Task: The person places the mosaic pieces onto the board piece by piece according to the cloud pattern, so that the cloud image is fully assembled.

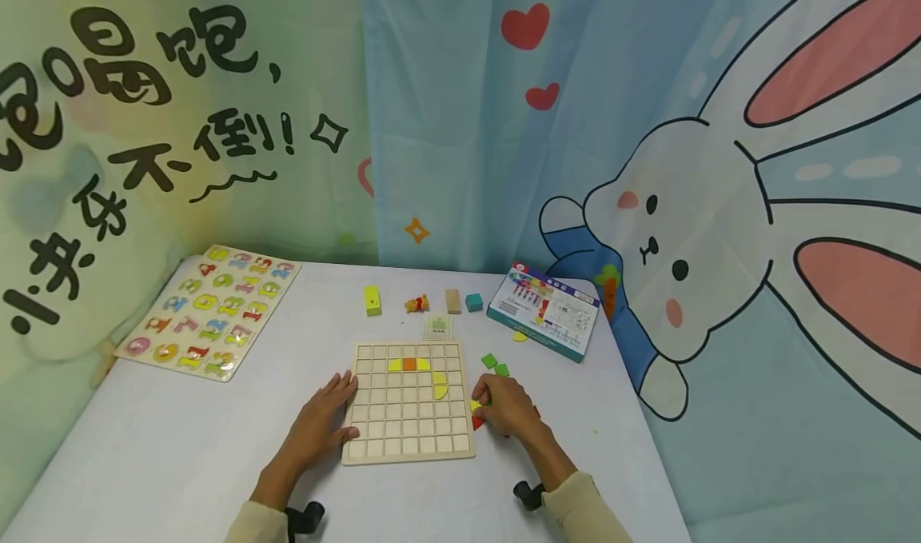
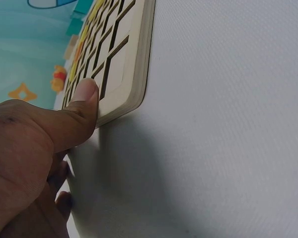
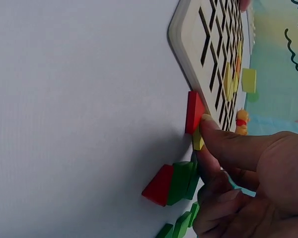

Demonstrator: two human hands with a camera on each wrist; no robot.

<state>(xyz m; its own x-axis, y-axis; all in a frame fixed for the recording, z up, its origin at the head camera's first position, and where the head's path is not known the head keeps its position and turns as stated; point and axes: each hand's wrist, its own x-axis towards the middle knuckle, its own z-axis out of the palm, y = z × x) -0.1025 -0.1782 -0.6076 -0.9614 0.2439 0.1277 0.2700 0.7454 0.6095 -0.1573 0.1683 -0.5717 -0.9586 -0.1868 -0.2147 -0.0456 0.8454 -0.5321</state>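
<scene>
Head view shows the left hand (image 1: 327, 419) spread flat on the near left edge of the wooden grid board (image 1: 408, 399), which lies at the table's (image 1: 180, 447) middle. The right hand (image 1: 507, 405) pinches a small yellow piece (image 3: 198, 141) just right of the board. That light pinch could slip, knocking the red triangle (image 3: 193, 112) away. Only the right wrist view reveals this triangle leaning against the board's edge, and stacked green pieces (image 3: 181, 182) nearer.

A number puzzle board (image 1: 209, 311) and a printed box (image 1: 544, 311) lie on the table (image 1: 180, 447).
</scene>
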